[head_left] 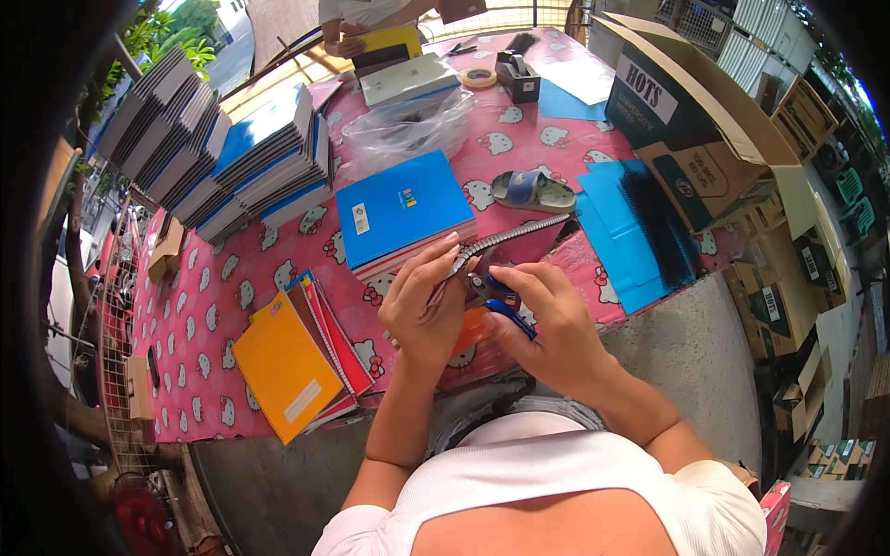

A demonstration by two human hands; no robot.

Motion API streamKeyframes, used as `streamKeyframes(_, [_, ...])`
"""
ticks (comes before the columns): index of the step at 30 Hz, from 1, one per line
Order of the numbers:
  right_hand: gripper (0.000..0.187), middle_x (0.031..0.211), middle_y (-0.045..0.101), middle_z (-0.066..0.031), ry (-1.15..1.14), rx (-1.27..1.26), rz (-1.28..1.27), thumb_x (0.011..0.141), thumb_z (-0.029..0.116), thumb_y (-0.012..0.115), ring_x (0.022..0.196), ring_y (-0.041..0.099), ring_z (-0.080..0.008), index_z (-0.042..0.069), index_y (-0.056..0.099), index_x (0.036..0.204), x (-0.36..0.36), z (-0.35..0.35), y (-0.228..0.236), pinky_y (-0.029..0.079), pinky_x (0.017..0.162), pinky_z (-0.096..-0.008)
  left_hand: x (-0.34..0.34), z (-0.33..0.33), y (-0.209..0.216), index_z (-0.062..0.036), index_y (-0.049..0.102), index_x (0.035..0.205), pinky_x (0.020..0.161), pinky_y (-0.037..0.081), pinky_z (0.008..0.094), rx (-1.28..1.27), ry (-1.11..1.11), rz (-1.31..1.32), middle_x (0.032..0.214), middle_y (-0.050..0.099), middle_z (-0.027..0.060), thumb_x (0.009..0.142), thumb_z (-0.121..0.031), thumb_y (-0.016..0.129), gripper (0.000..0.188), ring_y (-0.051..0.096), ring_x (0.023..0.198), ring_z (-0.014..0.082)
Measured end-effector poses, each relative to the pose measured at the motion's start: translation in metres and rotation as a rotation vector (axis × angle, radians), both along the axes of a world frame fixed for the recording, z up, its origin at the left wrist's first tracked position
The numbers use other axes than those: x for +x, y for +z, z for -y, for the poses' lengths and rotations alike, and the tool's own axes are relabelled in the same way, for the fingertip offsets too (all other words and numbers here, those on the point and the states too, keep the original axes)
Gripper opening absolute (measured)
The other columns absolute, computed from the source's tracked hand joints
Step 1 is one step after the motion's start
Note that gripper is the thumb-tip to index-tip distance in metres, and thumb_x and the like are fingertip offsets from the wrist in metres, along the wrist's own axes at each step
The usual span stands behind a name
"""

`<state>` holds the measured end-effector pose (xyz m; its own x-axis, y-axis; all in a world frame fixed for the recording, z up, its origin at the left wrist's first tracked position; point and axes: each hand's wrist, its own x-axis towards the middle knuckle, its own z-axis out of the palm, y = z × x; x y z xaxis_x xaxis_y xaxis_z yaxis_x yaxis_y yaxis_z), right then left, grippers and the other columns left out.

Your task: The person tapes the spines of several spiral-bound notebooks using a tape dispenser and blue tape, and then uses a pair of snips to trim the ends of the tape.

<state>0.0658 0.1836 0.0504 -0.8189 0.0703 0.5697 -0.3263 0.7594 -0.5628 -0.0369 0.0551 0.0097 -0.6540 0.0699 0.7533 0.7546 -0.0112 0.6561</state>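
My left hand (425,298) is closed around the end of a spiral-bound notebook (515,235), its coiled spine turned up and running off to the right. An orange patch (473,330) shows below my hands; I cannot tell whether it is that notebook's cover. Blue-handled pliers (505,310) are gripped in my right hand (553,320), with their jaws close to the near end of the coil. Just beyond my left hand lies a stack of notebooks (405,209) topped by a blue cover. Yellow and red notebooks (287,369) lie fanned to the left.
Tall notebook stacks (250,153) fill the back left of the pink patterned tablecloth (209,306). A sandal (533,190), blue sheets (616,250) and black coils (654,222) lie at the right, beside an open carton (681,111). Another person's hand (345,44) is across the table.
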Motion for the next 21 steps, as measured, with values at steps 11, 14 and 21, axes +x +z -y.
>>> streamKeyframes(11, [0.040,0.105,0.061,-0.0139,0.332,-0.473,0.111,0.084,0.020,0.070,0.086,0.062,-0.0241,-0.001,0.058,0.117,0.004,-0.017,-0.013,0.051,0.072,-0.0319,0.010,-0.001,-0.001,0.0044,0.066,0.092,0.074,0.057,0.0294,-0.003,0.004,-0.044,0.099,0.068,0.0197,0.072,0.016,0.068,0.023,0.068,0.088,0.0235])
streamKeyframes(14, [0.041,0.109,0.056,-0.0159,0.056,-0.098,-0.026,0.082,0.019,0.071,0.088,0.060,-0.0275,0.001,0.058,0.116,0.001,-0.015,-0.015,0.051,0.073,-0.0324,0.011,-0.007,-0.004,0.0040,0.067,0.092,0.074,0.057,0.0291,0.009,0.019,-0.052,0.098,0.069,0.0195,0.072,0.015,0.070,0.023,0.068,0.087,0.0224])
streamKeyframes(21, [0.032,0.097,0.066,-0.0166,0.575,-1.117,0.627,0.093,0.020,0.061,0.084,0.066,-0.0253,-0.005,0.060,0.111,-0.018,-0.054,-0.026,0.055,0.071,-0.0311,0.014,-0.013,-0.008,0.0029,0.067,0.092,0.071,0.056,0.0290,-0.021,0.036,-0.066,0.098,0.069,0.0189,0.073,0.014,0.069,0.023,0.069,0.083,0.0227])
